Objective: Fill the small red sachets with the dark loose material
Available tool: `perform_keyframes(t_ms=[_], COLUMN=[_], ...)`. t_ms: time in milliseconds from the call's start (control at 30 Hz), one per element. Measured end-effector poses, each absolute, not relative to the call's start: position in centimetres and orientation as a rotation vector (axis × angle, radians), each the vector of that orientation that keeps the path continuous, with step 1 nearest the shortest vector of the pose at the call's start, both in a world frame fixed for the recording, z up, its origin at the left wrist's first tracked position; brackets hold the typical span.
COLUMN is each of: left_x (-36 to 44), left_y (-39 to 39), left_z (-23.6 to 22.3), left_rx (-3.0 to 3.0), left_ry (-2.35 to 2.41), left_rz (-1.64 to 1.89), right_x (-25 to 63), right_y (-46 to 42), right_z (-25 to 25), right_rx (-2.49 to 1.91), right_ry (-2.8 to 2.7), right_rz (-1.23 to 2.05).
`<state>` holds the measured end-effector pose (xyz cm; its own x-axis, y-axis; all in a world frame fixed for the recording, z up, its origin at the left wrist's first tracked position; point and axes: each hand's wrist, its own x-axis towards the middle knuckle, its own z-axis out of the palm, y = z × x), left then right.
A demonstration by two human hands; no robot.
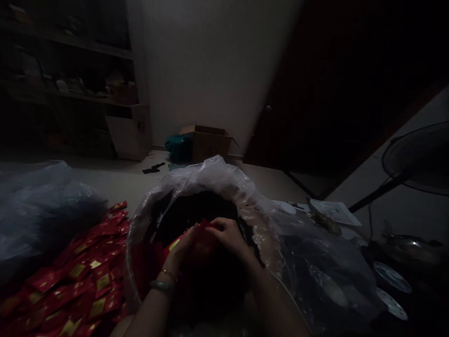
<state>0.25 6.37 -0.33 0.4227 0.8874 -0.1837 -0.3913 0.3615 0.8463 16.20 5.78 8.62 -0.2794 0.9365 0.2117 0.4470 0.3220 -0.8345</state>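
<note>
Both hands work over a wide round container lined with a clear plastic bag [213, 171]. Inside it lies a dark, loose material [199, 203], too dim to identify. Between my hands is a red packet [202, 241]. My left hand [180, 248], with a bangle on its wrist, is closed on the packet's left side. At its upper right edge, the fingers of my right hand [229, 236] pinch the packet. More red packets with gold labels [173, 244] show beside my left hand, inside the container's rim.
Many red-and-gold packets [100, 281] are heaped at left, beside a large plastic bag [45, 206]. An open cardboard box [212, 142] and a teal bag [178, 147] stand by the wall. A fan [421, 157] and patterned dishes [392, 276] are at right.
</note>
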Motion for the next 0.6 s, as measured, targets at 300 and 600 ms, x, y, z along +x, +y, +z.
perform_keyframes(t_ms=[300, 600], left_x=[1.0, 1.0], left_y=[4.5, 5.4], left_z=[3.4, 2.1], left_rx=[1.089, 1.111], left_ry=[0.723, 0.831], left_rz=[0.666, 0.784], right_x=[18.4, 16.8], right_y=[7.2, 5.8], right_z=[6.8, 6.5], right_rx=[-1.298, -1.294], right_ry=[-1.412, -1.388], right_rz=[0.821, 0.963])
